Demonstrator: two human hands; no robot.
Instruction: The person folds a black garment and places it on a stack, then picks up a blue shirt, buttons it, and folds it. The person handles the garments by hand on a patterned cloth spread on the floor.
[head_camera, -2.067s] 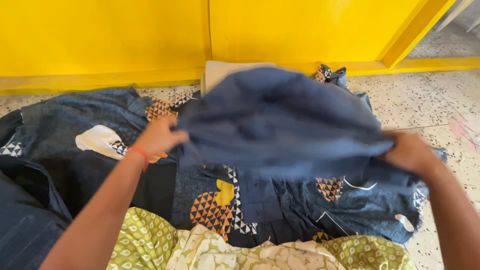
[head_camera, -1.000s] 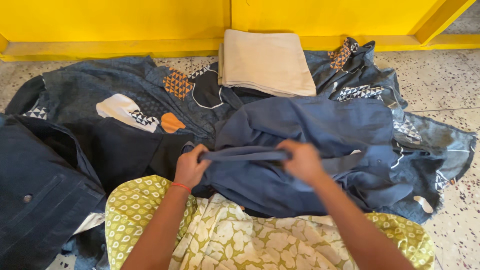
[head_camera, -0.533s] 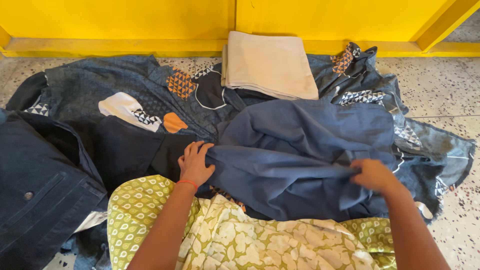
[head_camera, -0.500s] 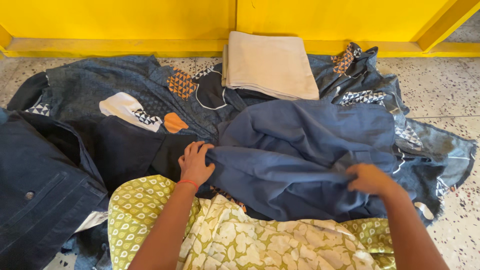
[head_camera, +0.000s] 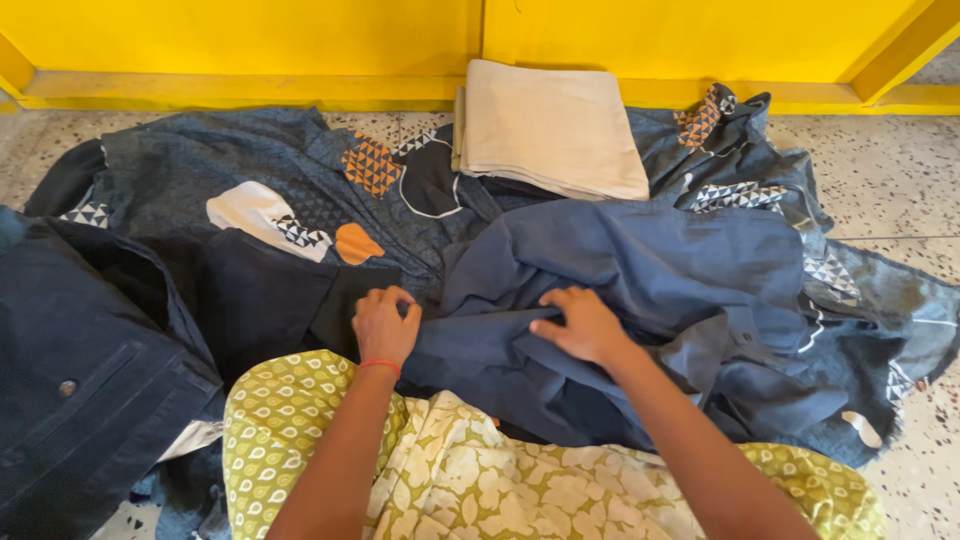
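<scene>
Looking down through the head camera, I see two hands resting on one crumpled blue garment that lies on the floor in front of the green-and-cream patterned cloth at the bottom of the view. The left hand sits at the garment's near left edge with its fingers curled and pressed down on the fabric; whether they pinch a fold I cannot tell, since the fingertips are tucked out of sight. The right hand lies flat on the middle of the garment, fingers close together and pointing left, pressing the cloth.

Much is hidden. The garment's lower hem disappears behind the right forearm and the patterned cloth. Under it lies a dark printed fabric with orange, white and triangle patches, partly covered. One folded beige cloth lies on it near the yellow wall. A dark denim piece with one button is cut off at the left edge. Speckled floor shows at right.
</scene>
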